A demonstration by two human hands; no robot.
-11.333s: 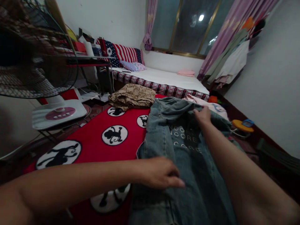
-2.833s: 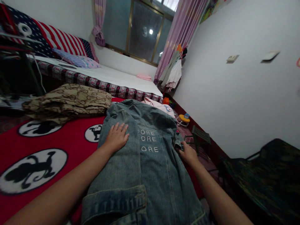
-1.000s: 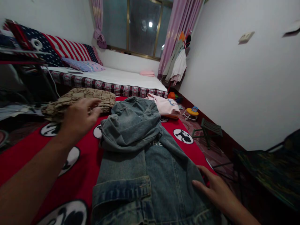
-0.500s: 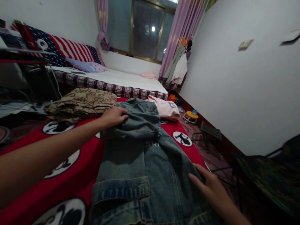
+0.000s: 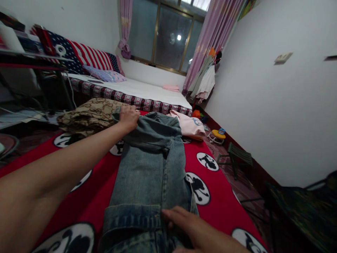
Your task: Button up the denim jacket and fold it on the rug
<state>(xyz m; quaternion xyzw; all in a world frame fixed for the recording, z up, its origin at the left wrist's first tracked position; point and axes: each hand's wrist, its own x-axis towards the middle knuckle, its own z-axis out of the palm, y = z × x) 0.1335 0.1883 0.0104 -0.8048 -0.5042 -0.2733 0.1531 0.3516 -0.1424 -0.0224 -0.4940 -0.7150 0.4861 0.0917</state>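
Note:
A blue-grey denim jacket (image 5: 139,175) lies lengthwise in front of me, its right side folded over toward the middle. My left hand (image 5: 129,117) is closed on the denim near the jacket's far left corner, beside a folded tan-and-brown patterned cloth (image 5: 91,114). Low in the view, my right hand (image 5: 193,226) has its fingers curled on the jacket's folded edge, close to a darker band. The palm side of that hand is hidden. Beyond the jacket's far right corner lies a folded pink garment (image 5: 186,124).
Everything lies on a red cover (image 5: 210,196) with white-circle prints. A bed (image 5: 147,88) stands beyond, below the window. At right are a green folding stool (image 5: 239,154), a small yellow stool (image 5: 218,135) and a camouflage chair (image 5: 300,207). A cluttered desk (image 5: 31,58) is at left.
My right hand has moved left, bringing the jacket's right side inward; the lettering is now covered. My left hand has shifted slightly up and left with the denim.

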